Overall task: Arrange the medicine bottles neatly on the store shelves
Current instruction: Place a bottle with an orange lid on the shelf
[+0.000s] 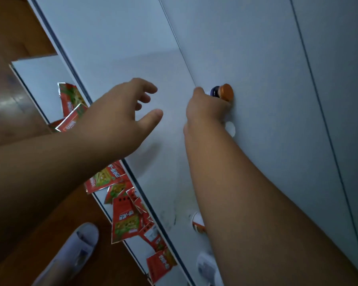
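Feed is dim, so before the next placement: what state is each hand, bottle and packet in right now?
right hand: grips the orange-capped bottle
orange-capped bottle: held against the white shelf
left hand: fingers spread, holding nothing
second bottle: mostly hidden by the right forearm
red snack packets: scattered loosely on the lower shelf

Shelf (116, 48): plain pale grey-white, with faint dark smudges near its front edge. Bottle (220, 92): dark body, orange cap (226, 92). Second bottle (198, 222): white and orange. Packets (124, 221): red, printed with green-and-yellow pictures and white lettering, silver edges. Floor (15, 38): brown wood. Slipper (74, 252): white.
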Demonstrator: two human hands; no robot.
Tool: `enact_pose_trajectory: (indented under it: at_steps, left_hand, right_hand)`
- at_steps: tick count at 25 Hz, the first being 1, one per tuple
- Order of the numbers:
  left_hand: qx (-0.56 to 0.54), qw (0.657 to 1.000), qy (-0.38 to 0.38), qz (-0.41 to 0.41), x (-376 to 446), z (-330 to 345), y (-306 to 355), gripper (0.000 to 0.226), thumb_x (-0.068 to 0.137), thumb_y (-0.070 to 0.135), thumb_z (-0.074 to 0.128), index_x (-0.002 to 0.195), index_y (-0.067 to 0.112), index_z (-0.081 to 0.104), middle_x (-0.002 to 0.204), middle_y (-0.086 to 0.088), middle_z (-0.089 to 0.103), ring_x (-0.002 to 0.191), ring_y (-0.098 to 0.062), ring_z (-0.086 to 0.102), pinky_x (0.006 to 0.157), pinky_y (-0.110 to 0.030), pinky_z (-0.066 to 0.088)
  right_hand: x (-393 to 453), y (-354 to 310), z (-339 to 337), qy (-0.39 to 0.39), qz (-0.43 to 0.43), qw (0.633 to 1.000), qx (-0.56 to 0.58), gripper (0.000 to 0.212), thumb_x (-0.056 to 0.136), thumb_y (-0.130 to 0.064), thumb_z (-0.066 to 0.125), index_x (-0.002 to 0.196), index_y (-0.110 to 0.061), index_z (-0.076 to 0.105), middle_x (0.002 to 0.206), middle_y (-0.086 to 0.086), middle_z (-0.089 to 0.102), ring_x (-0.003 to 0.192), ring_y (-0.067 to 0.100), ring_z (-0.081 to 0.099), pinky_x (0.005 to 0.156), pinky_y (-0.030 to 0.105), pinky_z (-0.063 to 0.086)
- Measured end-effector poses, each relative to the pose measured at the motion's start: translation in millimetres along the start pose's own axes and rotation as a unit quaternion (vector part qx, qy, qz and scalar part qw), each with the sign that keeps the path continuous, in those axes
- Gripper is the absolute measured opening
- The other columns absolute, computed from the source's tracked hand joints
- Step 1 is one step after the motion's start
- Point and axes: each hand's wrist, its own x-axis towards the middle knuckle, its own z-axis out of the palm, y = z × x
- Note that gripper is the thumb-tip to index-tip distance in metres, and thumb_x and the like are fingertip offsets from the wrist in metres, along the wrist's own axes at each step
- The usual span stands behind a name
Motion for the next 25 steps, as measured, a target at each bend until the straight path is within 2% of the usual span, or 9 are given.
enact_pose_trajectory:
  at_steps: [4, 6, 8, 11, 15, 17, 20, 23, 25]
  left_hand:
    - [-0.006, 1.000, 0.007, 0.026, 23.3, 7.8, -7.7, 0.048, 0.091, 0.047, 0.054, 0.137, 0.035, 0.043, 0.127, 0.012, 0.055, 0.109, -0.006, 0.053, 0.091, -0.032, 0.047]
    - [0.005, 0.999, 0.003, 0.032, 25.7, 9.2, -12.3, 0.049, 0.091, 0.048, 0.054, 0.137, 0.036, 0.043, 0.128, 0.012, 0.054, 0.109, -0.005, 0.053, 0.089, -0.030, 0.046]
    - [0.015, 0.999, 0.003, 0.028, 21.0, 3.7, -13.7, 0.050, 0.091, 0.048, 0.053, 0.138, 0.035, 0.042, 0.131, 0.011, 0.053, 0.110, -0.005, 0.051, 0.087, -0.027, 0.043]
    - [0.005, 1.000, 0.008, -0.001, -2.8, -20.0, -2.8, 0.052, 0.092, 0.050, 0.050, 0.140, 0.032, 0.042, 0.135, 0.009, 0.051, 0.113, -0.006, 0.050, 0.087, -0.026, 0.041]
    - [-0.002, 1.000, 0.004, -0.028, -59.0, -78.2, 28.4, 0.059, 0.091, 0.064, 0.040, 0.140, 0.031, 0.042, 0.134, 0.009, 0.050, 0.118, -0.008, 0.049, 0.095, -0.037, 0.046]
    - [0.044, 0.999, -0.003, -0.016, -95.7, -120.5, 55.8, 0.065, 0.088, 0.066, 0.039, 0.140, 0.028, 0.043, 0.135, 0.006, 0.051, 0.123, -0.011, 0.048, 0.099, -0.038, 0.044]
    - [0.107, 0.994, -0.038, 0.004, -150.6, -188.1, 115.0, 0.066, 0.087, 0.065, 0.037, 0.141, 0.027, 0.041, 0.134, 0.005, 0.050, 0.123, -0.010, 0.047, 0.095, -0.032, 0.042]
    - [0.076, 0.995, -0.063, -0.009, -192.4, -238.7, 166.3, 0.061, 0.088, 0.063, 0.032, 0.138, 0.030, 0.044, 0.131, 0.010, 0.051, 0.116, -0.002, 0.048, 0.092, -0.024, 0.043]
    - [0.035, 0.997, -0.071, -0.016, -208.6, -266.8, 196.0, 0.062, 0.087, 0.062, 0.027, 0.136, 0.029, 0.047, 0.129, 0.013, 0.053, 0.112, 0.001, 0.050, 0.083, -0.013, 0.039]
  right_hand:
    - [28.4, 0.4, 15.2, 0.016, 0.065, 0.998, 0.024, 0.050, 0.090, -0.030, 0.060, 0.136, -0.019, 0.043, 0.125, 0.004, 0.057, 0.104, 0.024, 0.058, 0.096, 0.044, 0.047]
    - [26.3, -2.2, 16.2, 0.056, 0.031, 0.997, 0.048, 0.044, 0.090, -0.028, 0.065, 0.129, -0.017, 0.049, 0.119, 0.005, 0.064, 0.101, 0.023, 0.064, 0.084, 0.032, 0.051]
    - [4.7, 1.1, 15.6, 0.063, -0.006, 0.996, 0.056, 0.042, 0.084, -0.031, 0.074, 0.118, -0.018, 0.053, 0.098, -0.005, 0.065, 0.082, 0.014, 0.063, 0.074, 0.021, 0.047]
    - [-53.4, 12.8, -1.2, -0.074, -0.008, 0.994, 0.083, 0.044, 0.079, -0.036, 0.078, 0.114, -0.027, 0.054, 0.105, -0.005, 0.067, 0.092, 0.013, 0.068, 0.090, 0.036, 0.055]
    - [-139.0, -9.2, -45.5, -0.223, 0.042, 0.958, 0.176, 0.047, 0.078, -0.029, 0.080, 0.120, -0.021, 0.060, 0.107, 0.002, 0.067, 0.085, 0.010, 0.072, 0.070, 0.030, 0.058]
    - [-187.1, -36.5, -73.6, -0.263, 0.072, 0.944, 0.186, 0.052, 0.075, -0.024, 0.083, 0.120, -0.017, 0.059, 0.110, 0.010, 0.067, 0.090, 0.019, 0.073, 0.070, 0.033, 0.058]
    - [-259.0, -88.4, -118.3, -0.329, 0.113, 0.913, 0.215, 0.062, 0.068, -0.037, 0.083, 0.120, -0.014, 0.058, 0.106, 0.014, 0.067, 0.092, 0.026, 0.071, 0.071, 0.040, 0.057]
    - [-316.4, -137.2, -156.5, -0.409, 0.155, 0.857, 0.273, 0.040, 0.083, -0.039, 0.065, 0.113, -0.013, 0.061, 0.092, 0.008, 0.066, 0.086, 0.021, 0.066, 0.073, 0.039, 0.056]
    - [-344.0, -163.8, -176.8, -0.413, 0.125, 0.861, 0.269, 0.031, 0.088, -0.035, 0.060, 0.110, -0.014, 0.063, 0.094, 0.008, 0.067, 0.094, 0.023, 0.066, 0.081, 0.043, 0.056]
